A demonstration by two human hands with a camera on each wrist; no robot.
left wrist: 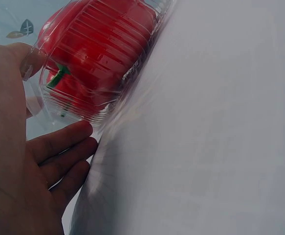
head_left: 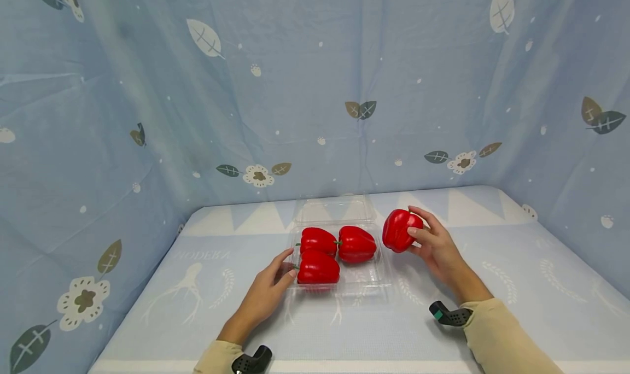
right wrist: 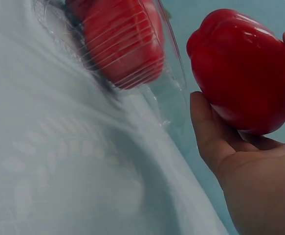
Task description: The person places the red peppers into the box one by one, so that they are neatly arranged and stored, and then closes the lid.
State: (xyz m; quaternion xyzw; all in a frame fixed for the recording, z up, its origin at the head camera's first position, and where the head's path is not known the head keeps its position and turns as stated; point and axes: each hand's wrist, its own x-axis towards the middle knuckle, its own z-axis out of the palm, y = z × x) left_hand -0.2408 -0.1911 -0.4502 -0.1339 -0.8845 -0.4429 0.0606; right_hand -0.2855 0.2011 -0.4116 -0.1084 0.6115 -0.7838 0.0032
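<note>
A clear plastic clamshell box (head_left: 361, 277) lies on the table with its lid (head_left: 334, 210) folded back behind it. Inside are three red bell peppers: one at the back left (head_left: 317, 240), one at the back right (head_left: 357, 244) and one at the front left (head_left: 318, 268). The front right corner of the box holds nothing. My left hand (head_left: 264, 293) pinches the box's left rim, its other fingers stretched out below. To the right of the box, my right hand (head_left: 438, 253) grips a fourth red bell pepper (head_left: 396, 232), raised above the table, between thumb and fingers.
A pale patterned cloth (head_left: 197, 319) covers the table. Blue curtains (head_left: 315, 89) with leaves and flowers hang behind and at both sides. Each wrist carries a small black device, one on the left (head_left: 253, 360) and one on the right (head_left: 449, 315).
</note>
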